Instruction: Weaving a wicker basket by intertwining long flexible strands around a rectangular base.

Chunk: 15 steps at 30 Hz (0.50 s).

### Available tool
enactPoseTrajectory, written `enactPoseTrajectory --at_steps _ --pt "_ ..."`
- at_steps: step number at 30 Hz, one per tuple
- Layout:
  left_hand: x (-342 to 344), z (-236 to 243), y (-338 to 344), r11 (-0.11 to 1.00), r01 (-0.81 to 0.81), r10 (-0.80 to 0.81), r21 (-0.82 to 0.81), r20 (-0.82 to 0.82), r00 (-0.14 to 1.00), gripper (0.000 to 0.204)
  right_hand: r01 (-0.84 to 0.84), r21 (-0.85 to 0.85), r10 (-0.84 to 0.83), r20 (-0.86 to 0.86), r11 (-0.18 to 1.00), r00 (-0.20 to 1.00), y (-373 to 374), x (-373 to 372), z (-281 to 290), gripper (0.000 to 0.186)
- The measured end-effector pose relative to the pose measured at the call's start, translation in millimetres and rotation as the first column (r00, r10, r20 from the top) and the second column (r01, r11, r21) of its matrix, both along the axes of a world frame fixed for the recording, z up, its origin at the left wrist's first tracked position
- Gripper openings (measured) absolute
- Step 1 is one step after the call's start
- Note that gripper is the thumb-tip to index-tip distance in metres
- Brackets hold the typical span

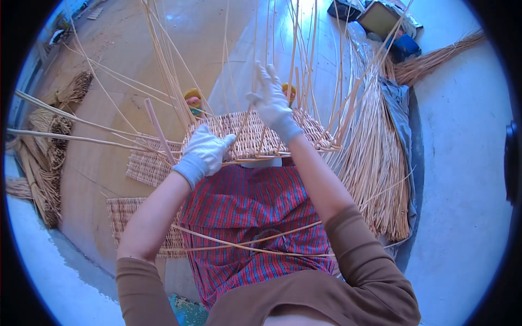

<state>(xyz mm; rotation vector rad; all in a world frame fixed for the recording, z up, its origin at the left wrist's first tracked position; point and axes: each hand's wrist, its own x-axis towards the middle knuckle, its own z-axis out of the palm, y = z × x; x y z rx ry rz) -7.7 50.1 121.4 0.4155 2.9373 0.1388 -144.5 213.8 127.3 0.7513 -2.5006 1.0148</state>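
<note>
A woven wicker panel (pixel 239 130) sits in front of me at my lap, with many long upright canes (pixel 312 65) rising from its edges. My left hand (pixel 204 149), in a white knit glove, is closed on the panel's near left edge, its thumb beside a slanting cane. Over the panel's right half, my right hand (pixel 273 103), gloved too, is raised with fingers stretched apart. A thin cane runs from the near edge up towards its thumb; whether they touch I cannot tell.
Two more woven panels, one (pixel 149 165) farther and one (pixel 122 217) nearer, lie on the left. A large heap of loose canes (pixel 370 163) spreads at right on grey cloth. Bundled canes (pixel 41 146) lie far left. Long canes also cross my striped lap cloth (pixel 255 201).
</note>
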Motion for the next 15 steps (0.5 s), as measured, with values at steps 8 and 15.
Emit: enactPoseTrajectory --at_steps 8,15 --pt "5 -14 -6 0.995 -0.037 0.036 0.090 0.019 0.999 0.043 -0.236 -0.325 0.263 0.042 0.916 0.964 21 64 -11 0.059" --pt "28 -33 15 0.999 0.001 -0.021 -0.048 -0.421 0.907 0.059 0.068 0.325 -0.030 -0.121 0.943 0.992 91 105 -38 0.064"
